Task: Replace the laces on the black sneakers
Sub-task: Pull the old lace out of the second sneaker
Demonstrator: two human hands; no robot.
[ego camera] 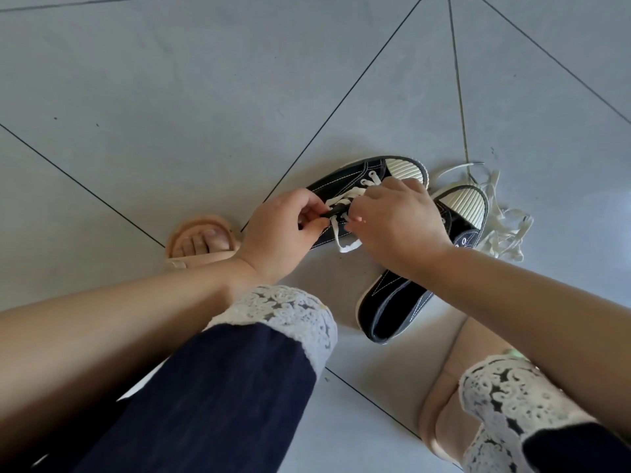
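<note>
1. As I read it from my end, the step in hand is threading the white lace (342,200) through the eyelets of the sneaker (345,179). That sneaker lies on the floor (170,97) just beyond the knees, toe pointing away.
2. To do it well, I would pull each crossing flat and untwisted before moving to the next eyelet. I would also match the two ends for length, because the loop hanging off the near side looks slack. The eyelet flap should be lifted only enough to pass the tip through.
3. The left hand (283,227) is curled tight, thumb and forefinger pinching a dark bit at the near eyelet row. I take that for the sneaker's flap, though it could be a lace tip (too small to be sure).
4. The right hand (397,220) is also curled, arched over the lacing with its fingertips down on the lace. It seems to pinch the lace near the thumb, though the back of the hand hides most of the grip.
5. The second sneaker (392,308) lies just to the right, partly under the right forearm. No lace shows on the part I can see, so I judge the job less than half done.
6. Loose laces (508,230) sit heaped beside its toe.
</note>
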